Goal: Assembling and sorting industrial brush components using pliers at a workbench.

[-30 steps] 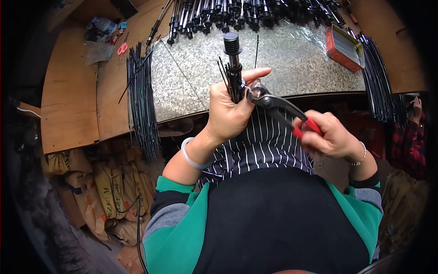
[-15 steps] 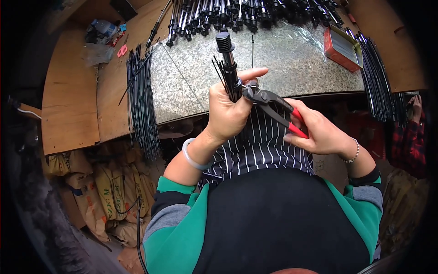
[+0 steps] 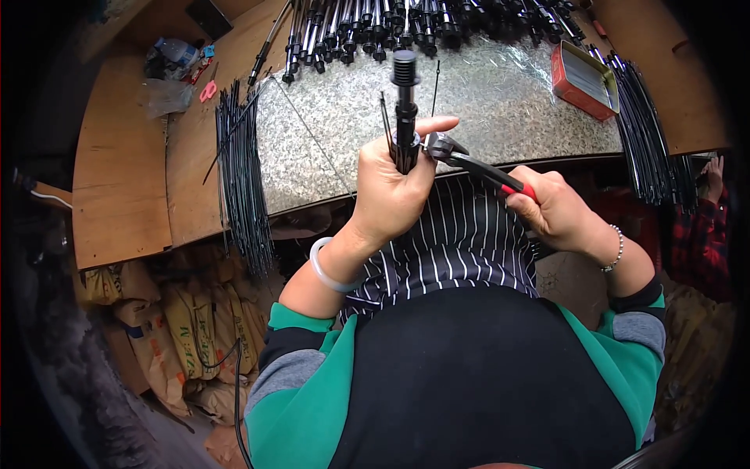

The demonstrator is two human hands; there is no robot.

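Observation:
My left hand (image 3: 391, 191) is wrapped round a black tubular part (image 3: 405, 109) with a ribbed black cap and a shiny metal section. It stands nearly upright, and thin black strands (image 3: 385, 117) stick up beside it out of the same fist. My left index finger points to the right. Closed on red handles, my right hand (image 3: 556, 207) holds a pair of end-cutting pincers (image 3: 476, 166). Their dark jaws are at the part's side, by my left thumb and index finger. What lies between the jaws is too small to tell.
Similar tubular parts (image 3: 375, 35) are piled at the back of the speckled stone top (image 3: 312, 117). Thin black strands hang over the front edge in a left bundle (image 3: 238, 172) and a right bundle (image 3: 644, 148). A red tin (image 3: 578, 95) and pink scissors (image 3: 207, 91) lie around. Another person's hand (image 3: 712, 180) shows far right.
The pincers have turned, their handles are drawn together, and my right hand has moved right and slightly down. The tubular part has shifted slightly right and stands more upright in my left hand.

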